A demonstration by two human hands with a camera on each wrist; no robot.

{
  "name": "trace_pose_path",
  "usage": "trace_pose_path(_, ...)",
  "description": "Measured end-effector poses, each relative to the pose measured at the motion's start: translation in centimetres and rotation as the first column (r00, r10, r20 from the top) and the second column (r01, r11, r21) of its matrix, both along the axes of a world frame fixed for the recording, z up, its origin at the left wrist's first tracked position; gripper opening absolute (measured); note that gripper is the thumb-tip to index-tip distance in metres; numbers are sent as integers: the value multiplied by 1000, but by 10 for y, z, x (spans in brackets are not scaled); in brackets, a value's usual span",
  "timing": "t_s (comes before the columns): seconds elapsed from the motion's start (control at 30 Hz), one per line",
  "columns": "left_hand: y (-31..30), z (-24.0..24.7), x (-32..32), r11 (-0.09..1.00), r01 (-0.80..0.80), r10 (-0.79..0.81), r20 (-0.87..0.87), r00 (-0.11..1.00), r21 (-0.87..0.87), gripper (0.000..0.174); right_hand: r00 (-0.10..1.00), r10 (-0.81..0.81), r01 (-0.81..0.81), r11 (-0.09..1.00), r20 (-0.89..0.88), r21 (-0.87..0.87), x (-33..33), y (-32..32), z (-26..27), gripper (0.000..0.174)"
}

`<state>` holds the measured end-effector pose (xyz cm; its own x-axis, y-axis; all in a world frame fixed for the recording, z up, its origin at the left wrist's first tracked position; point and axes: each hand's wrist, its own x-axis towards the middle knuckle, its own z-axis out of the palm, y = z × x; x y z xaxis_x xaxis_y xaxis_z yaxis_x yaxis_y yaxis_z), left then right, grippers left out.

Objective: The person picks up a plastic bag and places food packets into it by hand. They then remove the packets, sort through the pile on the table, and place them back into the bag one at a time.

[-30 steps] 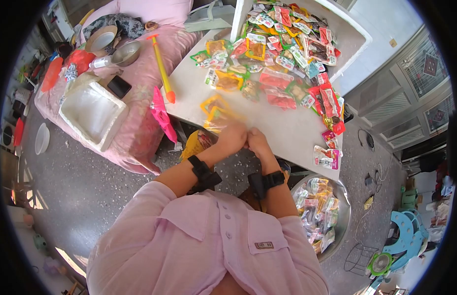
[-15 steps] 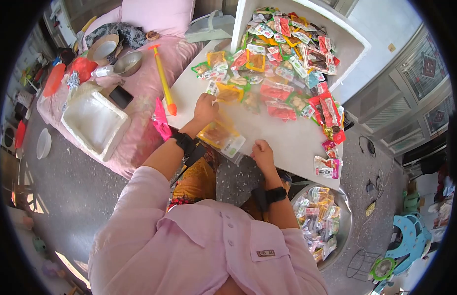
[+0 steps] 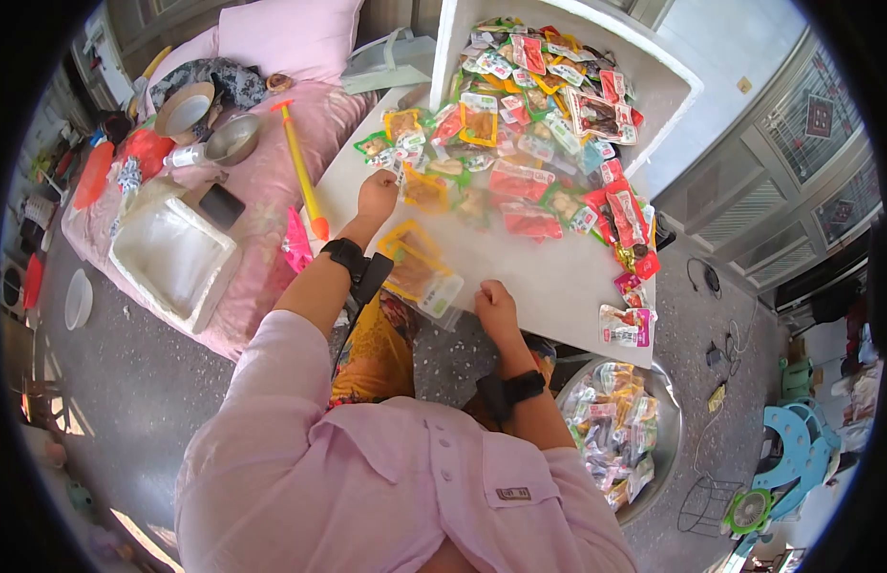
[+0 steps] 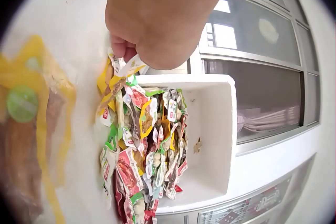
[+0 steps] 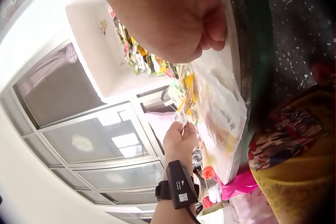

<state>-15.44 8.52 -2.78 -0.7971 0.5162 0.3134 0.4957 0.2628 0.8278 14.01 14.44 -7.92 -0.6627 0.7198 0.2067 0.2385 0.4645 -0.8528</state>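
Observation:
My left hand (image 3: 377, 196) is at the table's left side and pinches the white corner of a yellow-edged food packet (image 3: 425, 192). In the left wrist view its fingers (image 4: 122, 49) close on that packet's end. Nearer me, a clear bag (image 3: 443, 296) with yellow-edged packets (image 3: 410, 256) lies along the front edge of the table, its lower end past the edge. Just right of this bag, my right hand (image 3: 495, 307) hovers by the edge, fingers loosely curled and nothing visible in them. The right wrist view shows the hand's back and curled fingers (image 5: 214, 29).
A white foam box (image 3: 668, 95) on its side spills many food packets (image 3: 529, 181) over the table (image 3: 558, 277). A metal basin (image 3: 665, 449) of packets stands on the floor at right. Left, a bed holds another foam box (image 3: 167, 253) and a yellow toy pump (image 3: 300, 167).
The hands have parted. My left hand has gone from the clear bag up and left to the yellow-edged packet and taken its corner. My right hand has stayed near the table edge.

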Motion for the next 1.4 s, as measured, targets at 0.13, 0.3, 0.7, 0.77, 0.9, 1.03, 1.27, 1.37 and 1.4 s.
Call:
trace_pose_path(0.13, -15, 44, 41, 988, 56, -1, -357, 934, 146, 12, 997, -48, 21, 919, -59, -394, 1, -4, 14, 23)
trace_pose_path(0.3, -46, 66, 116, 960, 272, -174, -629, 758, 61, 13, 925, -243, -72, 643, -292, -763, -1, -26, 71, 32)
trace_pose_path(0.7, -65, 4, 225, 830, 552, -481, -603, 636, -81, 28, 801, -326, -301, 506, -503, -808, 12, -16, 34, 24)
trace_pose_path(0.77, -70, 2, 219, 881, 461, -447, -515, 731, -111, 31, 752, -374, -328, 503, -543, -800, 16, -12, 34, 26)
trace_pose_path(0.9, -76, -1, 209, 909, 311, -412, -485, 771, -278, 33, 712, -415, -342, 499, -567, -796, 32, -1, 37, 26)
trace_pose_path(1.03, -71, -6, 205, 885, 286, -441, -464, 769, -368, 22, 774, -400, -322, 419, -491, -849, 56, 1, 53, 27)
trace_pose_path(1.27, -65, -11, 189, 862, 362, -471, -297, 831, -354, 11, 802, -412, -344, 275, -433, -898, 90, 3, 31, 33)
trace_pose_path(1.37, -64, -11, 191, 907, 360, -410, -257, 875, -220, 9, 805, -422, -368, 197, -418, -909, 87, -1, 22, 34)
trace_pose_path(1.4, -64, -11, 191, 921, 350, -382, -233, 894, -168, 9, 809, -417, -377, 172, -414, -910, 82, -5, 24, 34)
